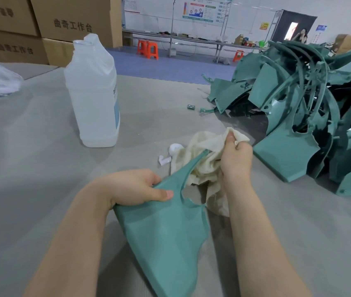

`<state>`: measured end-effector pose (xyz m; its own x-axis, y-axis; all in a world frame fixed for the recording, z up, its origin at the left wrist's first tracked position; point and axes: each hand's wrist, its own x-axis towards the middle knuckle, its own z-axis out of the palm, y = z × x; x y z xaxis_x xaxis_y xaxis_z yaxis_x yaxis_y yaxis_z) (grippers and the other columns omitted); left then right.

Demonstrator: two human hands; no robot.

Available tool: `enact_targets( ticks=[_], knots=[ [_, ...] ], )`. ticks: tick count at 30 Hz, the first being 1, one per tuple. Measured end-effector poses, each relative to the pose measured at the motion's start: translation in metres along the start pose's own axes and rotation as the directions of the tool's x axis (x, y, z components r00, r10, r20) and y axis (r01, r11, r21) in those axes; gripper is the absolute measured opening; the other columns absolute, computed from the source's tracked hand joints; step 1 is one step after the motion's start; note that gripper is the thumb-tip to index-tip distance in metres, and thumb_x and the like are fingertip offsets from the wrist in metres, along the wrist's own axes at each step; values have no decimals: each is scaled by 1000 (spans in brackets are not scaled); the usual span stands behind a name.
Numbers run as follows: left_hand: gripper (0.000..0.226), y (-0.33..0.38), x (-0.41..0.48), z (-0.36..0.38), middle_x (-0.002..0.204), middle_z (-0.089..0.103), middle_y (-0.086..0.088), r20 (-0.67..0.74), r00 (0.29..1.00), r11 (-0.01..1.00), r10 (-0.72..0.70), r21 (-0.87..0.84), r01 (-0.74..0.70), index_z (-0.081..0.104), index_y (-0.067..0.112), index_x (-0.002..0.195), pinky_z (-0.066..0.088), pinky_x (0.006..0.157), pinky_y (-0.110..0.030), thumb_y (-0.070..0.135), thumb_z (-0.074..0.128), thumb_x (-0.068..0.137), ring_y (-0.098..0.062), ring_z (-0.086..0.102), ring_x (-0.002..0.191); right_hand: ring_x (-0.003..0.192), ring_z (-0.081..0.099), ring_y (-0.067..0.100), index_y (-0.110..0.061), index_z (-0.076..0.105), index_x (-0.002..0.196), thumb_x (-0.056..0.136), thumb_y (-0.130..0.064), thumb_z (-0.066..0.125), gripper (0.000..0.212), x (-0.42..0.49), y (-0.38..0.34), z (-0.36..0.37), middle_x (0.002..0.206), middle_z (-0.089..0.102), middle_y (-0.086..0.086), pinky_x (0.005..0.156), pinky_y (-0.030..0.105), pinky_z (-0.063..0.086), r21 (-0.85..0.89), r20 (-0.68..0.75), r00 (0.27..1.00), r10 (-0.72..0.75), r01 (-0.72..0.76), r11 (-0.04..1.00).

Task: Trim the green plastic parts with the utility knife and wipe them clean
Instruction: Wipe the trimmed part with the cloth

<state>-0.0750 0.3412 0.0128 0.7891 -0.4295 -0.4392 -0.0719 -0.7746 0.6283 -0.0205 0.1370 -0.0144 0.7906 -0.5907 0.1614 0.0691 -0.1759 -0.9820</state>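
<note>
The left grip (140, 187) clasps the green plastic part (166, 236) by its upper edge. Just beyond, the right grip (236, 156) clenches a cream cloth (202, 146) against the part's narrow tip.

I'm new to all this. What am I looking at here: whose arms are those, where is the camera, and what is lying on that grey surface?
There is no machine here. These are a person's two bare arms, filmed by one wide-angle camera worn on their head and looking forward and down. The left hand grips a green plastic part by its edge. The right hand holds a bunched cream cloth around the part's narrow far end, which looks like wiping. On the grey table stands a translucent white jug. A small white piece, perhaps its cap, lies beside the cloth. To the right is a pile of green parts. No knife shows in this picture.
</note>
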Motion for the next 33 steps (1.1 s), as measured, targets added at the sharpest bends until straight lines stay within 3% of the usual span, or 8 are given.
enact_targets(
  ticks=[7,13,18,21,24,27,30,33],
  knots=[
    [34,2,0,2,96,74,3,8,1000,1000,6,16,-6,68,18,101,53,90,-37,47,55,91,-16,70,89,59,46,12,-15,45,71,100,-37,48,37,3,2,-5,65,48,-3,52,26,35,-13,-1,998,63,-63,998],
    [35,1,3,1,96,74,4,6,1000,1000,27,14,-27,69,19,101,52,90,-35,48,54,91,-14,70,88,55,38,11,-15,36,60,102,-37,44,48,5,1,-6,60,41,-2,50,28,28,-267,-2,996,-93,89,960],
    [43,-9,0,-4,97,74,2,37,997,992,63,-113,-58,69,18,103,53,90,-39,55,58,82,-18,71,89,55,52,7,-20,50,70,103,-43,38,42,2,-5,-12,61,50,-5,44,15,41,154,-83,992,91,-77,985],
    [30,-23,-1,-11,93,75,-3,-167,984,899,59,-419,-126,70,15,101,58,78,-34,40,66,86,-21,72,84,89,65,18,-19,62,112,105,-38,34,35,13,-8,-24,97,67,3,76,30,57,346,-149,971,186,-125,930],
    [24,-27,15,-15,85,72,-1,-674,720,746,-168,-564,-354,67,8,98,56,78,-36,30,59,93,-22,70,81,85,63,17,-18,63,116,103,-44,35,40,5,-19,-25,101,66,4,62,30,49,103,105,982,158,-169,980],
    [23,-18,25,-11,87,69,-5,-840,524,853,-140,-371,-367,62,10,95,54,78,-40,31,55,94,-24,67,83,79,64,-7,-34,68,91,93,-67,36,46,-24,-26,-12,86,70,-18,65,14,48,-129,545,838,-24,112,985],
    [19,-16,27,-5,85,71,-4,-795,606,852,-34,-341,-398,62,15,91,56,71,-33,32,54,95,-18,69,77,70,56,-20,-31,56,105,99,-33,53,7,-41,-19,10,86,59,-22,63,1,40,-89,713,692,-115,251,964],
    [16,-15,28,-2,72,71,10,-689,723,840,54,-360,-406,61,21,83,54,60,-21,31,55,94,-4,68,66,79,62,5,-18,55,109,94,-21,62,16,-41,-15,17,87,63,-7,73,23,49,-56,666,722,-188,300,952]
  ],
)
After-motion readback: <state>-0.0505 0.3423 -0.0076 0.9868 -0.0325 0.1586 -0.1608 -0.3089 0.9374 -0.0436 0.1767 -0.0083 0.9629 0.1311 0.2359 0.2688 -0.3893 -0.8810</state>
